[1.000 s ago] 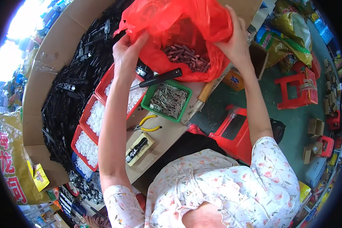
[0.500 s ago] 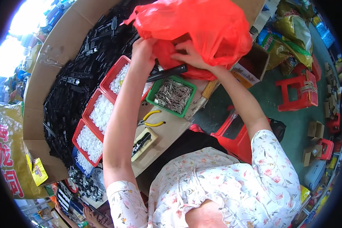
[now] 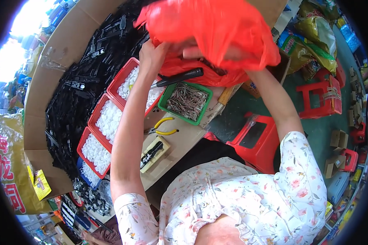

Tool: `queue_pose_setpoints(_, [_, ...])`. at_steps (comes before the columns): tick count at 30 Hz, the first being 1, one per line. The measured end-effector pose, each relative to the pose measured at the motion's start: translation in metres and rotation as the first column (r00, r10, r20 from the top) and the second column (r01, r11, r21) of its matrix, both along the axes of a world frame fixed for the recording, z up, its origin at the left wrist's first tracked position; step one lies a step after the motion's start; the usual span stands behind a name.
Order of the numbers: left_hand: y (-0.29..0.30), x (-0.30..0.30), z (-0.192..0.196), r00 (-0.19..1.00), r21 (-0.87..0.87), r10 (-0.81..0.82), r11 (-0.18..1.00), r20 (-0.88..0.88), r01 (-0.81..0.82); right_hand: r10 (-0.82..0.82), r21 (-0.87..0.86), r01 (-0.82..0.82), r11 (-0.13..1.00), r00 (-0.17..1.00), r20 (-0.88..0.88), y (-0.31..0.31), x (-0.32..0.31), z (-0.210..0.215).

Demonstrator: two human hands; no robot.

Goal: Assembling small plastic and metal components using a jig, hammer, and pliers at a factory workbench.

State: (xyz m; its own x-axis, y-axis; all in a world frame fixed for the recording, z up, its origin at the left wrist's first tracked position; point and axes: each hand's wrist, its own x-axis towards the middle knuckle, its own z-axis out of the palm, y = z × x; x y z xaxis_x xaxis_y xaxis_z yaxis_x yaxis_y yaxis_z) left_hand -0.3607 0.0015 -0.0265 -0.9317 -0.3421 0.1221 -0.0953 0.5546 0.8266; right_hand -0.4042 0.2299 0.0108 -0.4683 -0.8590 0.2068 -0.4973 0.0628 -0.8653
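A tan workbench (image 3: 182, 137) cuts diagonally across the view, its near edge running from 2 o'clock down to 7. Set directly on it, clocked from a green plastic tray (image 3: 178, 116): a crumpled red plastic bag (image 3: 229, 32), close by between 12 and 1; yellow-handled pliers (image 3: 167, 133), handles spread, just beside the tray between 7 and 8; a cream block (image 3: 158, 154), farther out at 7; and three red trays (image 3: 98, 109), lined up edge to edge from 8 to 10.

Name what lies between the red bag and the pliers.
In the head view, the green tray of metal pins lies between them, with a black handle nearer the bag.
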Motion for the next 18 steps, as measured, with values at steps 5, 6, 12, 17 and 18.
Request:
queue_pose_setpoints(5, [0.017,0.011,0.018,0.998,0.061,-0.058,0.997,0.035,0.056,-0.187,-0.103,0.164,0.981,0.941,-0.284,0.0,-0.052,-0.006])
queue_pose_setpoints(6, [0.017,0.015,0.013,0.994,-0.084,-0.106,0.991,0.007,0.106,-0.257,-0.107,0.235,0.966,0.835,-0.487,0.0,-0.075,-0.022])
queue_pose_setpoints(12, [-0.005,0.016,-0.008,0.967,-0.053,-0.223,0.974,-0.124,0.218,-0.098,0.216,0.432,0.875,0.597,-0.796,0.003,-0.07,-0.042])
queue_pose_setpoints(17, [-0.008,0.016,-0.014,0.97,-0.128,-0.106,0.989,-0.219,0.079,-0.052,0.131,0.174,0.976,0.772,-0.634,0.012,-0.084,-0.041])
queue_pose_setpoints(18, [-0.014,0.02,-0.017,0.971,-0.129,-0.095,0.989,-0.218,0.068,-0.114,0.168,0.188,0.968,0.92,-0.374,0.008,-0.072,-0.021])
